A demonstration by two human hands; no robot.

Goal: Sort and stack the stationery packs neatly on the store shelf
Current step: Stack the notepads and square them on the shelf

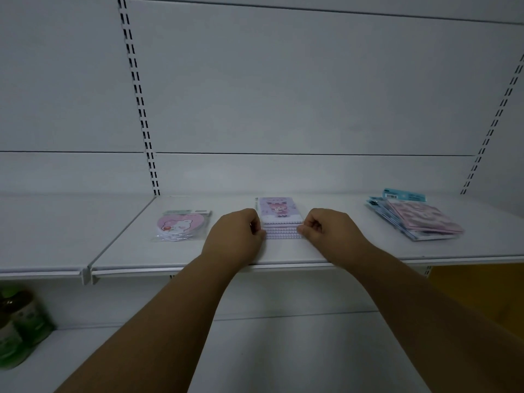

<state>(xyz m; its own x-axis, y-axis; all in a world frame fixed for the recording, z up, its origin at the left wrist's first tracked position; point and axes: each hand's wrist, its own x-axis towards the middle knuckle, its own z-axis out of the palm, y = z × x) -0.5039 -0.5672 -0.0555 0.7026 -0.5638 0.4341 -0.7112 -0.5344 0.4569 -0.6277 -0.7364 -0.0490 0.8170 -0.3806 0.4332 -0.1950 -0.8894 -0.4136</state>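
Stationery packs: purple stack (279, 219) centred on the shelf (326, 251).
Left hand (236, 235) and right hand (330, 229) fingers pinch its front corners.

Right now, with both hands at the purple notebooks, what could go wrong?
1. The left hand and right hand pinch only the front corners of the purple notebook stack; uneven pushing may skew it.
2. The pink packs at the right are fanned out, and some might slip.
3. The heart-shaped pack lies near the left hand, so an elbow swing could nudge it.
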